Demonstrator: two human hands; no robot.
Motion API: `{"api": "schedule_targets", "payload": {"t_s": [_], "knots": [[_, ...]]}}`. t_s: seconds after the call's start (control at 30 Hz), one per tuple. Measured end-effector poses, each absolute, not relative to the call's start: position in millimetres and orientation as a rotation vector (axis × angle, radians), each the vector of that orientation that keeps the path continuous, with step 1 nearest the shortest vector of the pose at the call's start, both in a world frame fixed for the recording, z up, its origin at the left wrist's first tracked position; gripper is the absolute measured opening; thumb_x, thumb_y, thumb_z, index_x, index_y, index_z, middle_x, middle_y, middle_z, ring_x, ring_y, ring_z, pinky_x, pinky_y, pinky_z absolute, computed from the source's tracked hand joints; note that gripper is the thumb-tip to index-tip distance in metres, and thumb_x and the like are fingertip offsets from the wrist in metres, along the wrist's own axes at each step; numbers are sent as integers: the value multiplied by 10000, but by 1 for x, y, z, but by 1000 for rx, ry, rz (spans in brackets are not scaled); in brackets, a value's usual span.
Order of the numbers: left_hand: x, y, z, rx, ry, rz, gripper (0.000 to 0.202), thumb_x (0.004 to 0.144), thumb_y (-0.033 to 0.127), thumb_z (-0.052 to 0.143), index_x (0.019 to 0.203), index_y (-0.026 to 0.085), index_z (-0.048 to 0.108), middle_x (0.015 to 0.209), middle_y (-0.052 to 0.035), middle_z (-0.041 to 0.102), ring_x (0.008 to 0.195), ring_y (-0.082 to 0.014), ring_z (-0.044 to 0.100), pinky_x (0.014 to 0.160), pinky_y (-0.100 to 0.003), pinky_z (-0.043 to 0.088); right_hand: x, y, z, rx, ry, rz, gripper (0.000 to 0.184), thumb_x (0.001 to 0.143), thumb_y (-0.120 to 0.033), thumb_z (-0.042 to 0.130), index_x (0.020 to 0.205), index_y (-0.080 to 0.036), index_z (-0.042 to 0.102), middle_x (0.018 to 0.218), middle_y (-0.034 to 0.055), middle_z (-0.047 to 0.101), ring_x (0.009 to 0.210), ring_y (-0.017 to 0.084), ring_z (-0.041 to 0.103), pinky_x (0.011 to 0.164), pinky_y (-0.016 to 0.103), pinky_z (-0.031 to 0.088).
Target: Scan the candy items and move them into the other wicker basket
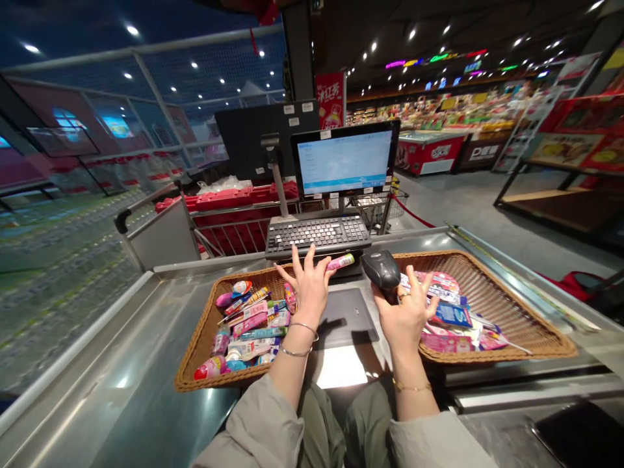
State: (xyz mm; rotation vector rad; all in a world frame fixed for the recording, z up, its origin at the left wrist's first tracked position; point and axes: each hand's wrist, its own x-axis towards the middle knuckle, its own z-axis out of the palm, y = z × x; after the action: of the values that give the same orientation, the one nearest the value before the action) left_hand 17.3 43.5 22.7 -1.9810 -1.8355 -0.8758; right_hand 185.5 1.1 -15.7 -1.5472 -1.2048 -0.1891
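Observation:
My left hand (308, 284) pinches a small pink tube (340, 262) between thumb and forefinger, the other fingers spread, just in front of the black keyboard (318, 234). My right hand (406, 311) grips the handle of a black barcode scanner (380, 268), whose head points toward the tube. Both hands hover over a dark scanner plate (346, 318) set in the steel checkout counter (127, 390). A wicker tray (195, 364) on the left holds several toothbrushes and tubes; another wicker tray (531, 325) on the right holds flat packets.
A lit monitor (345, 159) stands behind the keyboard, with a dark customer display (253, 140) to its left. Red baskets and a wire cart (234, 221) lie beyond the counter. Shop shelves and freezers (429, 153) fill the right background.

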Motion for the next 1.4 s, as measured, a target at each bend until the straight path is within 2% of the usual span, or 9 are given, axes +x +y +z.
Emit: {"api": "schedule_targets", "payload": {"t_s": [0.07, 0.37, 0.57, 0.8, 1.07, 1.17, 1.27, 1.33, 1.4], "knots": [[27, 43, 23, -2017, -1824, -877, 275, 924, 422, 616, 1184, 388, 698, 1554, -8, 461, 1528, -385, 154, 1103, -785, -87, 190, 2, -16, -1556, -1158, -212, 304, 804, -395, 696, 994, -164, 748, 1468, 178, 531, 1487, 419, 274, 1153, 716, 126], [58, 46, 22, -2134, -1767, -906, 269, 914, 397, 635, 1174, 384, 700, 1550, -18, 465, 1528, -398, 143, 1110, -795, -50, 214, 0, -18, -1596, -940, -202, 231, 766, -390, 735, 770, -160, 726, 1451, 194, 544, 1481, 448, 273, 1161, 715, 68], [80, 54, 19, -2245, -1708, -916, 251, 903, 396, 650, 1147, 395, 708, 1558, -6, 452, 1528, -396, 140, 1113, -792, -38, 227, -1, -20, -1616, -750, -205, 271, 743, -422, 762, 810, -160, 745, 1429, 198, 563, 1464, 480, 287, 1127, 757, 76], [104, 65, 11, -2405, -1579, -899, 221, 888, 408, 672, 1105, 415, 716, 1558, 14, 450, 1534, -388, 122, 1106, -800, -23, 241, 0, -27, -1650, -628, -259, 317, 751, -476, 759, 821, -167, 748, 1407, 176, 590, 1438, 479, 345, 1148, 715, 142], [137, 79, 0, -2619, -1314, -778, 255, 914, 305, 644, 1106, 457, 715, 1565, 60, 435, 1545, -330, 108, 1147, -751, -25, 258, -2, -37, -1676, -577, -281, 355, 765, -504, 740, 901, -178, 769, 1374, 181, 616, 1417, 463, 392, 1143, 701, 196], [157, 84, -1, -2644, -1227, -737, 395, 915, 226, 623, 1192, 504, 667, 1591, 68, 391, 1550, -320, 83, 1151, -747, -18, 262, -2, -37, -1664, -540, -297, 369, 766, -507, 734, 913, -171, 771, 1338, 196, 637, 1404, 453, 417, 1139, 662, 250], [168, 84, -2, -2598, -1244, -783, 599, 887, 135, 605, 1358, 500, 543, 1620, 28, 343, 1549, -333, 82, 1140, -764, 21, 263, -2, -36, -1670, -520, -279, 359, 762, -492, 738, 910, -167, 768, 1351, 196, 629, 1410, 457, 407, 1147, 661, 239], [166, 82, -1, -2564, -1292, -831, 617, 887, 131, 584, 1405, 458, 507, 1620, 6, 345, 1547, -334, 99, 1140, -765, 33, 264, -3, -36, -1679, -533, -269, 348, 760, -479, 743, 905, -164, 767, 1367, 193, 618, 1418, 458, 396, 1151, 666, 235], [159, 77, 1, -2546, -1366, -869, 541, 919, 196, 567, 1411, 412, 513, 1611, -10, 364, 1544, -329, 126, 1149, -754, 44, 264, -4, -36, -1686, -536, -268, 335, 755, -468, 753, 888, -161, 767, 1373, 189, 613, 1417, 462, 396, 1151, 669, 238]]}}
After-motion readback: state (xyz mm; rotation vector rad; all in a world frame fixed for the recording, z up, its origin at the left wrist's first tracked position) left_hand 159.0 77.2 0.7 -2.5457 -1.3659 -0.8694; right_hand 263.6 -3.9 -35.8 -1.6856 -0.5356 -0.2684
